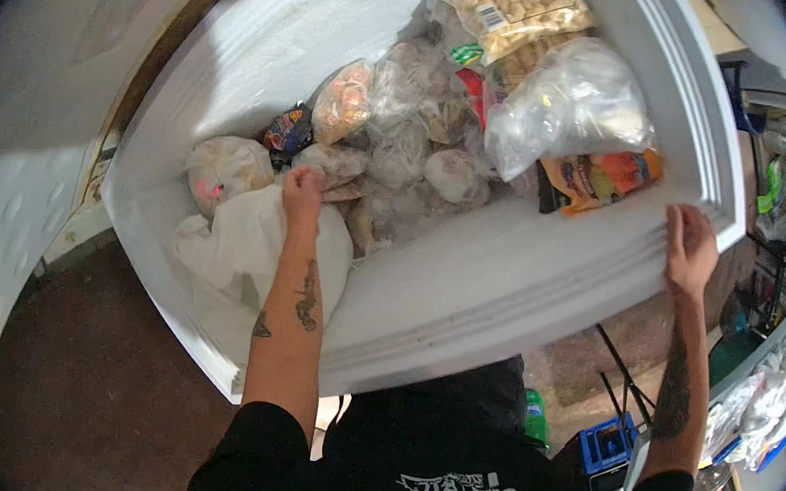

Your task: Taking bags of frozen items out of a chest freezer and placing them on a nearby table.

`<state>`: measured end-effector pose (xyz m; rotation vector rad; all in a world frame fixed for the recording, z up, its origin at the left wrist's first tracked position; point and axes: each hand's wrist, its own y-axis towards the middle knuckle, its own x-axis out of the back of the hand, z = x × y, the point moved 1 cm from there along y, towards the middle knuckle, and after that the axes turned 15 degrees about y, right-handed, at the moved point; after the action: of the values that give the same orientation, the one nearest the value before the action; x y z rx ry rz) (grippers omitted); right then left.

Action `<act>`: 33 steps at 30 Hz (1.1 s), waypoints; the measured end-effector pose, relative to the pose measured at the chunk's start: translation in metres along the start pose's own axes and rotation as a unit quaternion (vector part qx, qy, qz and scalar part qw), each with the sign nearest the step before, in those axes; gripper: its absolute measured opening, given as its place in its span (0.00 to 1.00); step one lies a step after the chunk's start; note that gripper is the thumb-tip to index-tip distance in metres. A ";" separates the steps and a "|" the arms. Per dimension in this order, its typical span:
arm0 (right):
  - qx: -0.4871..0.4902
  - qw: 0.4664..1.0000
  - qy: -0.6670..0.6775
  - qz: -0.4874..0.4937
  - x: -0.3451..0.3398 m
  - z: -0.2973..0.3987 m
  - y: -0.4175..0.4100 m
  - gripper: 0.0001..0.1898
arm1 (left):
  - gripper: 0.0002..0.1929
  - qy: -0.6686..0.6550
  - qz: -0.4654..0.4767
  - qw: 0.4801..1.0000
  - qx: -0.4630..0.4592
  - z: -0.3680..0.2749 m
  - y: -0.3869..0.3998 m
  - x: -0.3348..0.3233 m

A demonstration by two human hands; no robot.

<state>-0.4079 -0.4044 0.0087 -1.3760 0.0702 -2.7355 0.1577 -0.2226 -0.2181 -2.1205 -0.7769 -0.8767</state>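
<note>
Before me is an uncovered white chest freezer (505,289) with bagged food inside. My left hand (302,194) reaches in at the left end, its fingers closed at the upper edge of a white plastic bag (248,228). Part of that bag lies behind my forearm. Just beyond it sit a knotted whitish bag (229,170) and a dark printed packet (289,130). My right hand (689,249) grips the freezer's rim near the front right corner. The orange printed bag (603,179) is the food nearest to it, inside the wall.
Frosted clear bags (402,143) fill the middle. A clear bag with orange contents (343,101) leans on the back wall. At the right, a large clear bag (579,110) lies below a bag of pale pieces (514,6). Outside stand a blue crate (606,442) and a green bottle (536,418).
</note>
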 end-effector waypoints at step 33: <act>-0.068 0.992 -0.049 0.094 -0.002 -0.028 0.005 0.14 | 0.53 0.075 0.215 0.927 0.297 0.126 0.171 -0.090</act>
<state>-0.4291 -0.4089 -0.0098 -1.4514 0.3664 -2.5462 0.2730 -0.2448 -0.4168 -1.5676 -0.3987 -0.4757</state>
